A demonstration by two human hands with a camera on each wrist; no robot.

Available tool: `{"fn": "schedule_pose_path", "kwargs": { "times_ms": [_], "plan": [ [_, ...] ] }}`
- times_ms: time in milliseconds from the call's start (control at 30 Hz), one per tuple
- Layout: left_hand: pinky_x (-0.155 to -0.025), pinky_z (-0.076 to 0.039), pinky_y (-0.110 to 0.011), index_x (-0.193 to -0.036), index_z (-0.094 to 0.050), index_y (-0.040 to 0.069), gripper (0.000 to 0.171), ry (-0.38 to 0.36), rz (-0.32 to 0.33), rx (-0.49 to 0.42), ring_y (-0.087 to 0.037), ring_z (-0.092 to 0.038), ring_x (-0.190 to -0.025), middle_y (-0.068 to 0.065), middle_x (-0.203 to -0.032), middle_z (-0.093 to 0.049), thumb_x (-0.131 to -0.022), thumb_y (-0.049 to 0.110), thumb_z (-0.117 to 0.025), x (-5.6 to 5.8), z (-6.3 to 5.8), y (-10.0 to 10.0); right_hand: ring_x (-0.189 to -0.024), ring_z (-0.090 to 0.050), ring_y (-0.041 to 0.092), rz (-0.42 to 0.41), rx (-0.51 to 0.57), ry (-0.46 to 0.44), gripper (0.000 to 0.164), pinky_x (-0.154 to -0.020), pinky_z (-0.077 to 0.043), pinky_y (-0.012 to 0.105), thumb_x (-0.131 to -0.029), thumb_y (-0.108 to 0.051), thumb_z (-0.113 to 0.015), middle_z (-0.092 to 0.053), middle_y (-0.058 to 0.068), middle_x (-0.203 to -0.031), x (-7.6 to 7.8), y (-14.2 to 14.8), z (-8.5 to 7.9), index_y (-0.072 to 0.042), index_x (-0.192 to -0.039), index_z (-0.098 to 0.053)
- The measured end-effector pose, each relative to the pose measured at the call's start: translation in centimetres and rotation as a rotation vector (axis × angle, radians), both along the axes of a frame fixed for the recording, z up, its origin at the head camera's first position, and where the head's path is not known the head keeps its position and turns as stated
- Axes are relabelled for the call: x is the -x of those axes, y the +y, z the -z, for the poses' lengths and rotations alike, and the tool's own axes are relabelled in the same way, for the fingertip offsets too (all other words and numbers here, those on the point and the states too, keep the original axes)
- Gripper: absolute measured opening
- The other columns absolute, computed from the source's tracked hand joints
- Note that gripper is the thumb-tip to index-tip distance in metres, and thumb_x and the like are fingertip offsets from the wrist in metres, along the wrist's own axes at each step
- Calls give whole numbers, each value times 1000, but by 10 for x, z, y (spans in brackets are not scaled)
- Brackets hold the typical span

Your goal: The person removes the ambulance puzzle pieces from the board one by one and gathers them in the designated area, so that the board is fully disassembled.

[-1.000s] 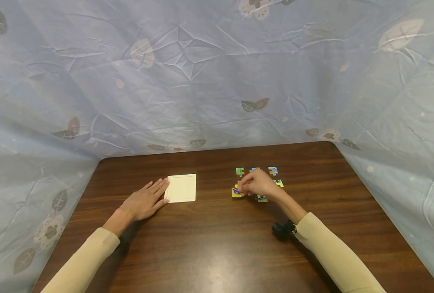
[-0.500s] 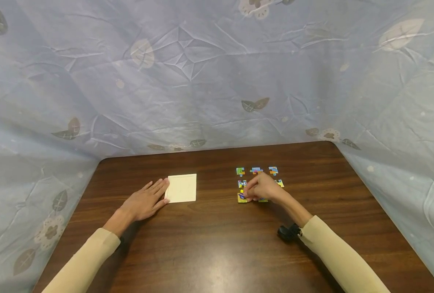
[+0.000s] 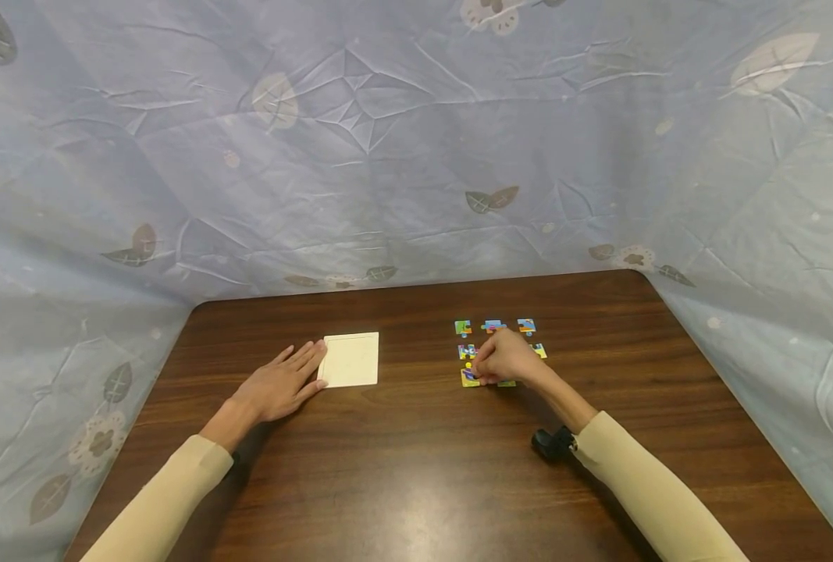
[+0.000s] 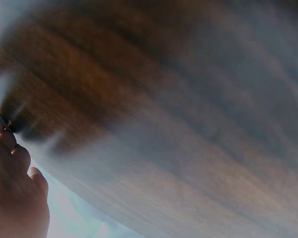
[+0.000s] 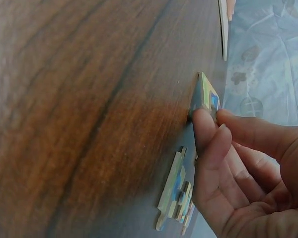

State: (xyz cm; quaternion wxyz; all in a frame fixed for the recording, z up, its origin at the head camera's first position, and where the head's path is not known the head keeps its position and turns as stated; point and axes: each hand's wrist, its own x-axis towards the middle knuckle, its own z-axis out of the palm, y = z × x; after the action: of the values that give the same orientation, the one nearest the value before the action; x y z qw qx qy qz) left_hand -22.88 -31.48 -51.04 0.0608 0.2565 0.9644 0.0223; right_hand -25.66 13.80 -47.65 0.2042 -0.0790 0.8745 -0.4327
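In the head view my right hand [image 3: 506,357] pinches a yellow and blue jigsaw piece [image 3: 469,379] at the near left corner of a group of several pieces. The right wrist view has the thumb and fingertips on that piece [image 5: 207,91], which is tilted with one edge close over the table. My left hand [image 3: 275,386] lies with straight fingers at the left edge of a flat cream square board [image 3: 351,361]. Part of this left hand [image 4: 20,183] shows in the left wrist view. Some of the puzzle pieces are hidden behind my right hand.
A green piece [image 3: 462,327], a blue piece [image 3: 493,324] and another blue piece [image 3: 526,325] lie in the far row. A yellow-green piece [image 3: 539,350] lies right of my hand. The brown wooden table [image 3: 416,460] meets a patterned cloth [image 3: 402,156] behind.
My right hand has brought the pinched piece slightly right and nearer, in line below the left column of pieces. My left hand has stayed at the board.
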Motion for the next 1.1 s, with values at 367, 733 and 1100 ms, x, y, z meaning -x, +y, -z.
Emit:
{"fn": "schedule_pose_path", "kwargs": {
  "times_ms": [367, 733, 1100],
  "plan": [
    [-134, -19, -57, -169, -21, 9, 75, -1, 1, 3, -31, -25, -164, -10, -177, -20, -112, 55, -37, 0, 0, -1, -63, -65, 13, -62, -191, 128, 17, -56, -52, 22, -90, -8, -79, -77, 5, -76, 0, -3, -3, -7, -74, -81],
    [-134, -19, -58, -168, -21, 7, 75, -2, 0, -5, -33, -26, -163, -12, -176, -21, -112, 52, -40, -1, -4, 1, -52, -50, 7, -90, -275, 160, 23, -49, -39, 18, -90, -3, -76, -78, 1, -74, 2, -8, -3, -9, -67, -79],
    [-133, -20, -59, -168, -23, 7, 74, 9, 5, -16, -34, -27, -162, -12, -176, -22, -112, 52, -40, -2, -3, 1, -52, -46, 7, -110, -267, 192, 26, -49, -37, 18, -91, 0, -70, -79, 2, -78, 1, -7, -3, -10, -69, -81]
  ]
}}
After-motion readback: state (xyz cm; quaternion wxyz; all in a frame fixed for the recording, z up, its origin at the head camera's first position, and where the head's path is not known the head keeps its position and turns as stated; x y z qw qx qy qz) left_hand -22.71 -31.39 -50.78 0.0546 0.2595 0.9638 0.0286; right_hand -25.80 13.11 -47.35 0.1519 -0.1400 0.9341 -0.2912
